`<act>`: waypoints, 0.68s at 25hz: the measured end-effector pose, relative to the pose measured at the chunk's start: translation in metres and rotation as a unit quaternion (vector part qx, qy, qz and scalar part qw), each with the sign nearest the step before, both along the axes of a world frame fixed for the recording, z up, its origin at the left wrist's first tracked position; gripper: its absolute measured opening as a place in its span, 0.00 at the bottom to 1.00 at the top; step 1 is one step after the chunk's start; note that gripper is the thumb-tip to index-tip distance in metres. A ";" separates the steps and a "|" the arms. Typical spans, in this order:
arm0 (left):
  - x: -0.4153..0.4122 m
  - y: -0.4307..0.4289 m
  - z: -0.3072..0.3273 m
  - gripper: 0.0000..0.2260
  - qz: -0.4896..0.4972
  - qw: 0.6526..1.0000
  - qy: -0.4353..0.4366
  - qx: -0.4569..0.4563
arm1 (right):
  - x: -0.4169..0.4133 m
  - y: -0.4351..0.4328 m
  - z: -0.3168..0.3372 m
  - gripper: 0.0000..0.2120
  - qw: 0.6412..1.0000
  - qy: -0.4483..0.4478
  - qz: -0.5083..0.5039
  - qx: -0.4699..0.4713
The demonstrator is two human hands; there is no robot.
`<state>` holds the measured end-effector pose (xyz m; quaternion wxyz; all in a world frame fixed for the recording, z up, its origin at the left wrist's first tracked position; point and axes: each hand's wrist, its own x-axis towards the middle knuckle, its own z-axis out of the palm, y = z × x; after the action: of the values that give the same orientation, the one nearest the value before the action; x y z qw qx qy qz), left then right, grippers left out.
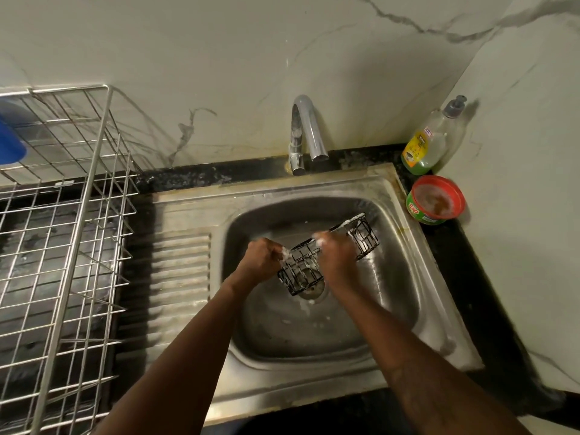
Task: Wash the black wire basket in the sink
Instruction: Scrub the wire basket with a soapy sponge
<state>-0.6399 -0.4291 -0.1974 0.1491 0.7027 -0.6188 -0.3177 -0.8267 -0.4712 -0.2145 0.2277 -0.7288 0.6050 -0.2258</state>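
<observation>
Soaping the basket over the sink

The basket [301, 274] hangs tilted above the drain [312, 293] inside the sink [405, 277], with foam on its wires. The left grip [260, 259] is curled tight on the near end, and the right grip [337, 255] is curled over the middle rim. I cannot tell whether a scrub pad sits under the right one. To do this well, I'd say the left should hold the frame steady while the right works along each wire and into the corners, then turn the basket so the far end and underside get scrubbed too. The wires look slippery, so a firm hold low in the sink seems wise. The tap [309, 133] shows no water, so rinsing is not yet done
</observation>
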 end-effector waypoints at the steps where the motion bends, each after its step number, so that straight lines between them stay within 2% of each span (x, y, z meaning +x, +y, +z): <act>1: 0.001 -0.001 0.000 0.08 0.001 1.000 -0.003 0.003 | 0.020 0.019 0.000 0.19 0.997 0.009 0.072 -0.007; 3: 0.003 -0.002 0.001 0.09 0.001 1.000 -0.006 0.010 | 0.042 0.039 0.001 0.20 0.987 0.010 0.152 -0.049; 5: 0.004 -0.003 0.003 0.11 0.005 1.000 -0.004 0.024 | 0.038 0.027 -0.001 0.20 0.989 0.006 0.139 -0.052; 10: 0.003 -0.001 0.001 0.09 0.004 1.000 0.013 0.013 | -0.033 -0.037 0.007 0.22 0.998 0.018 -0.054 -0.028; 13: 0.004 -0.002 0.001 0.09 0.007 1.000 0.011 0.012 | -0.052 -0.055 0.013 0.20 0.994 0.047 -0.097 -0.021; 15: 0.002 -0.003 0.002 0.09 0.004 1.000 0.007 0.012 | -0.033 -0.042 0.015 0.19 0.998 0.022 -0.056 -0.029; 17: 0.001 -0.004 0.004 0.09 -0.003 1.000 -0.002 0.015 | 0.000 -0.013 0.013 0.17 0.997 0.012 0.063 -0.054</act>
<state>-0.6389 -0.4329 -0.1931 0.1366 0.7033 -0.6168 -0.3260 -0.8265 -0.4843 -0.2010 0.1944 -0.7792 0.5479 -0.2345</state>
